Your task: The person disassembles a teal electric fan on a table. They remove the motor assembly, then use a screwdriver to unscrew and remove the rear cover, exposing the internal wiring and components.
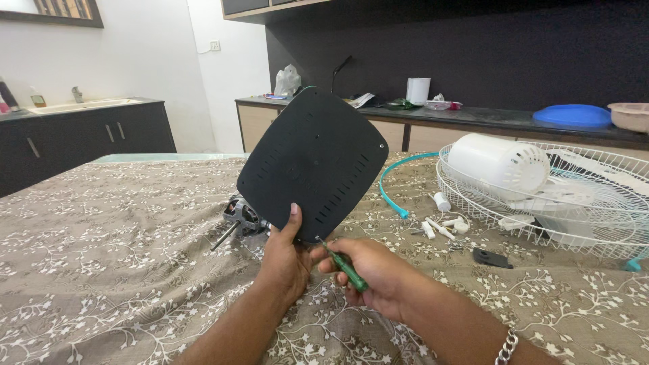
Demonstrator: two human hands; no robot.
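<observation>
While the left hand (284, 260) props a matte black plate (314, 162) on edge, thumb on its face, the right hand (368, 270) pinches a green screwdriver (345, 265) with its tip at the plate's lower rim. Rounded at the corners and cut with rows of slots, the plate hides most of a grey motor (242, 220) behind it. Both stand over a floral cloth (108, 270), near a white wire grille (574, 203) cut off at right, before dark counters (500, 120).
</observation>
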